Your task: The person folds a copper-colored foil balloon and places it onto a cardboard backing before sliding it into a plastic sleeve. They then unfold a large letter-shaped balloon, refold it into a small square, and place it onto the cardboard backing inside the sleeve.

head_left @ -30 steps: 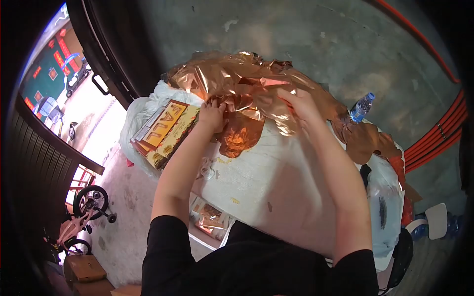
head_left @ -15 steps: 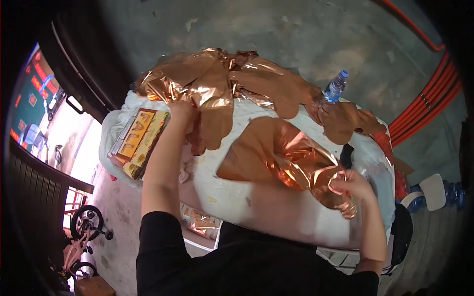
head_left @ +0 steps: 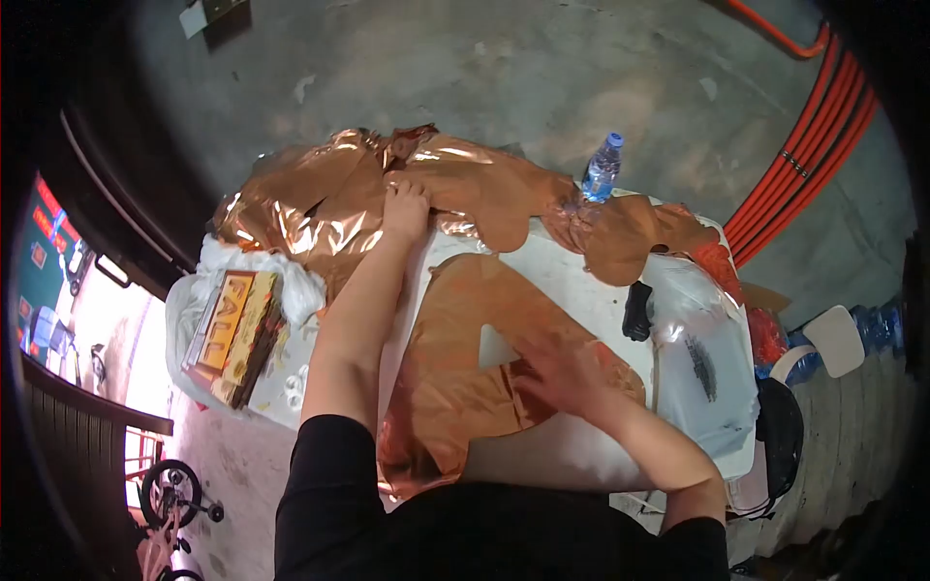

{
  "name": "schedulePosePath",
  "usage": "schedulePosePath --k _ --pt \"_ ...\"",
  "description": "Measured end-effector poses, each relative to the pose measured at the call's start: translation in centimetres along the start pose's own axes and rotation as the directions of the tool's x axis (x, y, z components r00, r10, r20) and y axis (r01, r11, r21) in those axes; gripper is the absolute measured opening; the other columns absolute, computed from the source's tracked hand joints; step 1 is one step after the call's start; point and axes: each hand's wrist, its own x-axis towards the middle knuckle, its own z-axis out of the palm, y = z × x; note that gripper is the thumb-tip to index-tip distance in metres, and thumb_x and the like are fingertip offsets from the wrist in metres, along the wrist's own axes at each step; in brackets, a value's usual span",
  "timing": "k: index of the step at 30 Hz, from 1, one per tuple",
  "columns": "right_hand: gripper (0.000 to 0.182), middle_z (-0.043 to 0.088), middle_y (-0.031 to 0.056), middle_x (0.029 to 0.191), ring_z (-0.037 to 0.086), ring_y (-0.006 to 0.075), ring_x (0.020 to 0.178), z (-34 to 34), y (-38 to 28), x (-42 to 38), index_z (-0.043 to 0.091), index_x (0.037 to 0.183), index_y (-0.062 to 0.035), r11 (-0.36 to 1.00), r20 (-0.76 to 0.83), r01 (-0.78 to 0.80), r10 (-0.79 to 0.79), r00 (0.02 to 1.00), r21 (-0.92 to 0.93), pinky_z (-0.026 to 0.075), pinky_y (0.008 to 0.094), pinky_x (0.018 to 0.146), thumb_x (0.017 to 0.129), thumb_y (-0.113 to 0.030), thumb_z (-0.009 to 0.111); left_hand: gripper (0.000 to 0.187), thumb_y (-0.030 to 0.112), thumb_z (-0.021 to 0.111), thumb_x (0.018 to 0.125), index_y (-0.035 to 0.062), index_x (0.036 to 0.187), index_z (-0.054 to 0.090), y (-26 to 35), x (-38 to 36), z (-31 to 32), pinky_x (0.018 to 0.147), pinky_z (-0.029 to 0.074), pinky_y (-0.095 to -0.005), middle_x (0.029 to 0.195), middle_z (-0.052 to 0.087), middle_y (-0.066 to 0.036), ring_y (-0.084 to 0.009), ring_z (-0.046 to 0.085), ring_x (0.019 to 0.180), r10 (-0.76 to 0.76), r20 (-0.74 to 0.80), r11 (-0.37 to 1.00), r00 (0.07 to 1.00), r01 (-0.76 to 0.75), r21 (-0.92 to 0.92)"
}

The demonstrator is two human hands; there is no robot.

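Note:
A flat copper-coloured foil letter A balloon lies across the near half of the white table, its triangular hole showing the tabletop. My right hand, a little blurred, rests on the letter beside that hole with fingers stretched out. Beyond it, my left hand lies on a heap of more copper foil balloons, fingers over the foil and gripping nothing I can see. The foil pieces overlap along the far edge of the table.
A blue-capped water bottle stands at the far edge. Packets marked FALL lie at the left on white plastic. A black object and a clear plastic bag are at the right. Red pipes run along the floor.
The crumpled foil is now spread out as a letter A, nearer my body. My right hand has moved left onto it; my left hand has shifted right along the heap.

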Motion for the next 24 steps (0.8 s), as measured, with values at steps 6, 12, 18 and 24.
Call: schedulePosePath --k 6,12,18,24 --pt "0.046 0.046 0.0126 0.128 0.045 0.0302 0.119 4.6 0.5 1.1 0.051 0.122 -0.0062 0.997 -0.093 0.071 -0.07 0.993 0.013 0.039 0.0425 0.09 0.081 -0.026 0.062 0.016 0.012 0.055 0.076 0.0081 0.082 0.07 -0.9 1.3 -0.2 0.073 0.053 -0.0391 0.096 0.065 -0.011 -0.0264 0.061 0.095 0.013 0.225 0.994 0.974 0.012 -0.11" --pt "0.048 0.046 0.0123 0.127 0.042 0.0283 0.121 4.5 0.4 1.0 0.049 0.122 -0.0045 0.999 -0.072 0.034 -0.033 0.997 0.013 0.036 0.0412 0.095 0.081 -0.027 0.061 0.01 0.012 0.069 0.075 0.0039 0.072 0.064 -2.3 2.5 -0.7 0.06 0.049 -0.0354 0.071 0.066 -0.008 -0.0231 0.062 0.064 -0.085 0.348 0.798 0.934 0.273 -0.537" --pt "0.047 0.048 0.0126 0.126 0.047 0.03 0.116 4.8 1.1 1.1 0.052 0.121 -0.0054 0.998 -0.114 0.044 -0.039 0.993 0.043 0.039 0.0413 0.088 0.081 -0.026 0.064 0.023 0.018 0.074 0.079 -0.0001 0.069 0.062 -4.4 4.9 -0.3 0.051 0.041 -0.0302 0.061 0.06 -0.002 -0.0086 0.05 0.055 0.016 0.576 0.359 0.817 0.533 -0.766" --pt "0.05 0.051 0.0155 0.117 0.058 0.0302 0.099 1.9 4.9 9.1 0.052 0.123 -0.0038 0.866 -0.243 -0.242 0.373 0.895 0.438 0.047 0.0355 0.083 0.079 -0.021 0.07 0.008 0.005 0.064 0.07 0.0061 0.077 0.06 2.7 6.6 -10.0 0.073 0.045 -0.0409 0.075 0.057 -0.008 -0.0267 0.057 0.081 0.258 -0.167 0.834 0.952 -0.307 -0.459"
